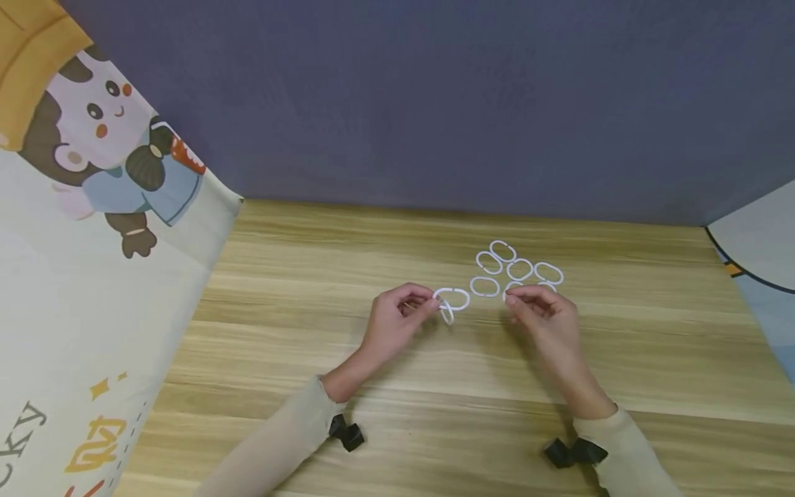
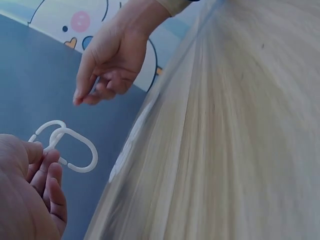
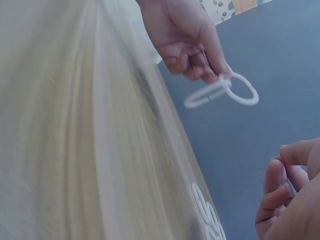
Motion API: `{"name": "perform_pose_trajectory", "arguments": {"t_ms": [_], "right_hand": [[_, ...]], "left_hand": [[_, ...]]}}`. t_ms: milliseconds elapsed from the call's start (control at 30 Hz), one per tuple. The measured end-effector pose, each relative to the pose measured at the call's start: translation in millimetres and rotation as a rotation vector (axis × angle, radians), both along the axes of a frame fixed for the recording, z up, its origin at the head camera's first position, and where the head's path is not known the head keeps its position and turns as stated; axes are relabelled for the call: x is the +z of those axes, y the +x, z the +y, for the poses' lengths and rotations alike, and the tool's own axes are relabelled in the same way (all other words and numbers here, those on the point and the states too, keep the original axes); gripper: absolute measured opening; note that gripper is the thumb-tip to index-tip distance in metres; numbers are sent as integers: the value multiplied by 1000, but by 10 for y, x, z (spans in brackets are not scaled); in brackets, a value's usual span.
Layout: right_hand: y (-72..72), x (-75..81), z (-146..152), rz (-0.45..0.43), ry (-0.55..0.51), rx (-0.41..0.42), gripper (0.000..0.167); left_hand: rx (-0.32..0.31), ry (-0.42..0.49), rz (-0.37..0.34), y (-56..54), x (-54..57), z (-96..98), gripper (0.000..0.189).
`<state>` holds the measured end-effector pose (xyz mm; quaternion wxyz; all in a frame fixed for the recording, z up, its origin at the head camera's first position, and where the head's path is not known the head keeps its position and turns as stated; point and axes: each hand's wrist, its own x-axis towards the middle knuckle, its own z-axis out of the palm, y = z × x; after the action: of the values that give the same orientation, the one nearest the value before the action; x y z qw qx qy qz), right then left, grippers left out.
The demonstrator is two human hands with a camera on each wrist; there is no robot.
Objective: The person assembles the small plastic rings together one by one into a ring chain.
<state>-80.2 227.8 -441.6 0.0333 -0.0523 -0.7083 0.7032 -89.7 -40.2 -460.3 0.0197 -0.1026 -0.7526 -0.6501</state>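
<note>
My left hand (image 1: pixel 397 314) pinches a pair of white oval links (image 1: pixel 468 299) between thumb and fingertips. The two are looped through each other, and narrow gaps in their outlines show in the left wrist view. To the right, my right hand (image 1: pixel 549 317) is held over the near side of a group of loose white links (image 1: pixel 484 296). Its fingers are loosely curled, with the thumb tip close to the index fingertip, and both wrist views show nothing between them. Part of the group is hidden behind this hand in the head view.
The links lie on a wood-grain tabletop (image 1: pixel 373 442). A dark blue-grey panel (image 1: pixel 435 103) rises along the far edge, and a white sheet with cartoon prints (image 1: pixel 155 255) stands on the left. Small black blocks (image 1: pixel 346 433) sit at both sleeve cuffs.
</note>
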Motion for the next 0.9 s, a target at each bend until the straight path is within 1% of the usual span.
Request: {"name": "perform_pose_trajectory", "arguments": {"t_ms": [100, 267, 400, 500, 600, 700, 800, 900], "right_hand": [[-66, -1, 33, -4, 22, -9, 8], [-178, -21, 82, -25, 80, -17, 9], [-283, -61, 103, 6, 135, -10, 10], [-281, -130, 83, 38, 169, -15, 11], [-274, -216, 79, 58, 205, -12, 16], [-255, -315, 80, 85, 205, -17, 21], [-219, -408, 74, 124, 193, -36, 21], [-174, -485, 58, 140, 219, -59, 18]], "left_hand": [[25, 6, -13, -6, -1, -77, 11], [41, 19, -19, -27, -4, -162, 12], [68, 23, -12, -57, -5, -213, 11], [69, 10, -6, -30, -23, -286, 11], [58, -2, -5, 6, -39, -344, 11], [45, 2, -4, 42, -59, -379, 10], [28, 8, -7, 88, -78, -407, 10], [13, 2, -7, 136, -95, -441, 10]]}}
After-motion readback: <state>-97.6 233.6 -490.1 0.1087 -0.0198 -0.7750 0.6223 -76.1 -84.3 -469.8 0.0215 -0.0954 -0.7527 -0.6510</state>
